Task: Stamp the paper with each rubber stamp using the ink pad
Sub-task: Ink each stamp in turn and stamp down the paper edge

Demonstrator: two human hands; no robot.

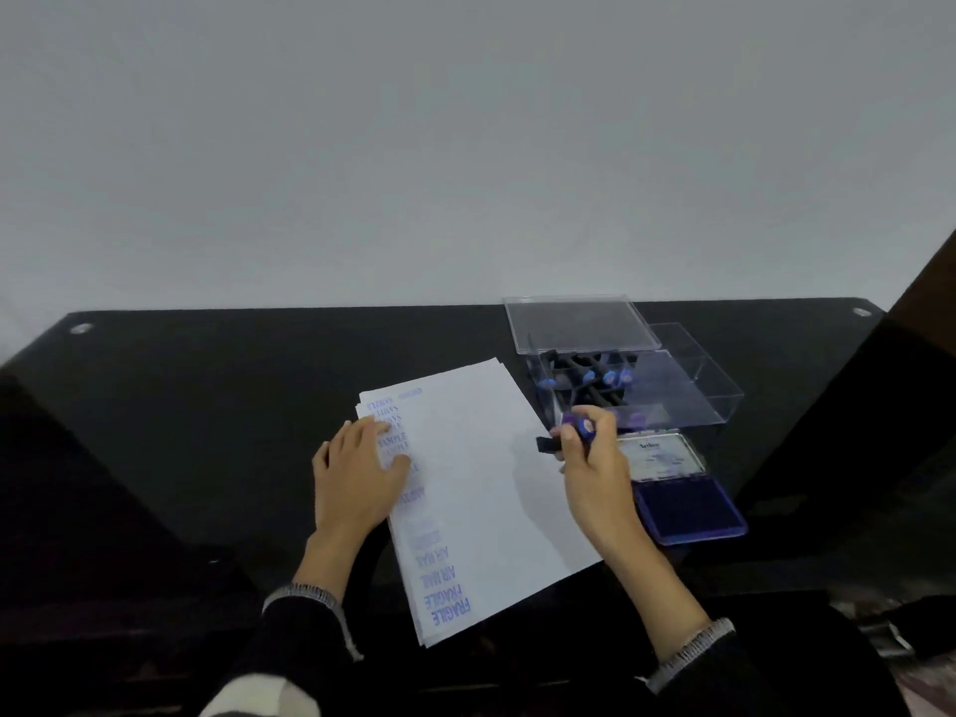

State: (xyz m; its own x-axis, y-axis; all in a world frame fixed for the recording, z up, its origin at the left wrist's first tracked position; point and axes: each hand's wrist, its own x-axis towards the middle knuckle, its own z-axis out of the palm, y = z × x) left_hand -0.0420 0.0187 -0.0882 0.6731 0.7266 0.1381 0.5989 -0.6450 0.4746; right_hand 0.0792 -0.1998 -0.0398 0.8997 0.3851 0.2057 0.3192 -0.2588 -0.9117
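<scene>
A stack of white paper [481,489] lies on the black table, with a column of blue stamped words down its left side. My left hand [357,473] rests flat on the paper's upper left part, fingers straight. My right hand [595,458] grips a rubber stamp [574,429] with a black base and a blue end, held just off the paper's right edge. An open ink pad [683,509] with a dark blue surface lies right of that hand. Behind it stands a clear plastic box [621,380] holding several more stamps.
The box's clear lid [579,323] stands open at the back, and a second clear tray [698,364] sits to its right. The black table [233,406] ends at a pale wall behind. Dark furniture flanks both sides.
</scene>
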